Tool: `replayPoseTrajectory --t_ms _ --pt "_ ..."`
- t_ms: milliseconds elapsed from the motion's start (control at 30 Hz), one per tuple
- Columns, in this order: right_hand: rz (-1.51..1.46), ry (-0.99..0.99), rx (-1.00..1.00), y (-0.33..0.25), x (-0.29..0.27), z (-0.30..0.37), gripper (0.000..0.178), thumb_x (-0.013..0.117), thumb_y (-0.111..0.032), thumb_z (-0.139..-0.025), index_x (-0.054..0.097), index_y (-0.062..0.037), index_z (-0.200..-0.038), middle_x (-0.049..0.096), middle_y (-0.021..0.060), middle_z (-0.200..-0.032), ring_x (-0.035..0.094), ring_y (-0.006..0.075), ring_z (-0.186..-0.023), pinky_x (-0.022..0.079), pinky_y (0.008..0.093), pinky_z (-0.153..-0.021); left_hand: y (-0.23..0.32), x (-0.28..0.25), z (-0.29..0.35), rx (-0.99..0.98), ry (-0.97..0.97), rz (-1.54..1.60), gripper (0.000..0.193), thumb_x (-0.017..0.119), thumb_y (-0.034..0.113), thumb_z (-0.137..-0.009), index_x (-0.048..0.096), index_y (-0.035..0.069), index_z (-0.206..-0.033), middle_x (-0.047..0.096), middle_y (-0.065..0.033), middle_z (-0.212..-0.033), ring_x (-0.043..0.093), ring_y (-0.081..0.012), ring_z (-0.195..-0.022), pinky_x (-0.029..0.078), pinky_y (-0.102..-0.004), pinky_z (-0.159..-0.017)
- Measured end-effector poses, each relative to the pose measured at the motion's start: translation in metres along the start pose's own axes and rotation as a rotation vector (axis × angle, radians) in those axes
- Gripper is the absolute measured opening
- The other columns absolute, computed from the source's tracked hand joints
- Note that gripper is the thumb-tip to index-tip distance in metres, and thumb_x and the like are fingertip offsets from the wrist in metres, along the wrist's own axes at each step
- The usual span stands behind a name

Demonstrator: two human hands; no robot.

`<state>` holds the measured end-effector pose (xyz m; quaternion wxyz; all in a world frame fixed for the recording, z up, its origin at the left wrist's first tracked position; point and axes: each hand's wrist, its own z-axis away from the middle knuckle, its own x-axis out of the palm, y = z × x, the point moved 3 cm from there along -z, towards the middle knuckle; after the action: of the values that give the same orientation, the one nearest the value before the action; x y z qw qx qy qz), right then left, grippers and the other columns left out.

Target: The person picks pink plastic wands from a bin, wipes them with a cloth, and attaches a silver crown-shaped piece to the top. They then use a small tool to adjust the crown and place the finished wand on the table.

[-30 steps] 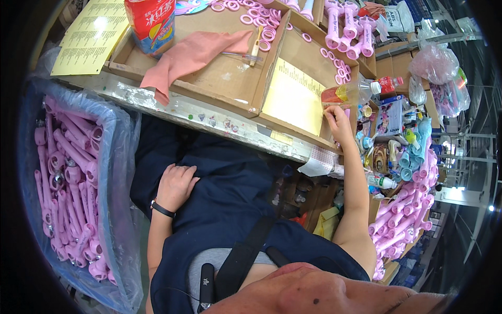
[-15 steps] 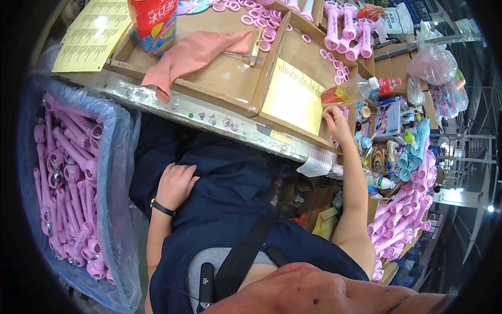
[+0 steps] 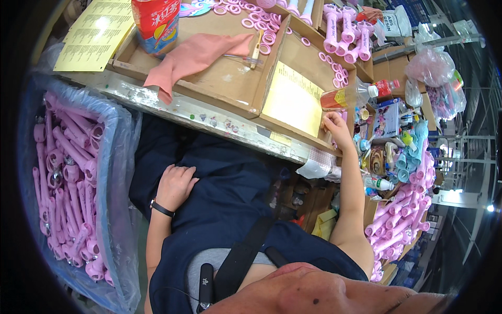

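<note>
My left hand (image 3: 175, 184) rests flat on my dark blue lap, fingers loosely apart, holding nothing; a black band circles its wrist. My right hand (image 3: 334, 125) reaches up to the right edge of the wooden tray (image 3: 225, 89) on the bench, fingers curled against the tray's rim beside a yellow sheet (image 3: 293, 99). A plastic bottle with orange drink (image 3: 350, 97) lies just above that hand. A pink cloth (image 3: 193, 55) and several pink rings (image 3: 261, 23) lie in the tray.
A blue plastic-lined bin (image 3: 78, 183) full of pink handle parts stands at my left. More pink parts (image 3: 402, 220) pile up at my right, with small bottles and clutter. A red canister (image 3: 157, 21) and pink assembled pieces (image 3: 345, 31) sit at the bench's far side.
My right hand has shifted slightly along the tray's right edge. My left hand stays on my lap.
</note>
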<state>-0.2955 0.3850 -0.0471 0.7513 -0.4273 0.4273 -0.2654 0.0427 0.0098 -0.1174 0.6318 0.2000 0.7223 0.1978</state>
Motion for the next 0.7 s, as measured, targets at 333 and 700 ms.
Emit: replayPoseTrajectory --t_ms 333,700 --pt "-0.436 0.024 0.075 -0.018 -0.026 0.155 0.008 0.059 -0.005 -0.095 0.062 -0.0007 -0.1 0.066 0.008 -0.089 0.062 0.0135 -0.077 0.049 0.0242 -0.07 -0.001 0.005 -0.009 0.033 -0.045 0.036 0.03 0.07 0.017 -0.082 0.064 0.005 -0.108 0.066 -0.0118 -0.095 0.062 -0.0316 -0.092 0.047 -0.0459 -0.092" --pt "-0.23 0.307 0.776 0.165 0.054 0.247 0.043 0.055 -0.041 -0.099 0.062 0.0004 -0.094 0.064 0.0065 -0.066 0.066 0.0145 -0.059 0.054 0.0259 -0.06 -0.006 0.003 -0.009 0.112 -0.071 0.026 0.028 0.068 0.018 -0.085 0.065 0.004 -0.109 0.066 -0.0144 -0.098 0.061 -0.0337 -0.092 0.047 -0.0435 -0.091"
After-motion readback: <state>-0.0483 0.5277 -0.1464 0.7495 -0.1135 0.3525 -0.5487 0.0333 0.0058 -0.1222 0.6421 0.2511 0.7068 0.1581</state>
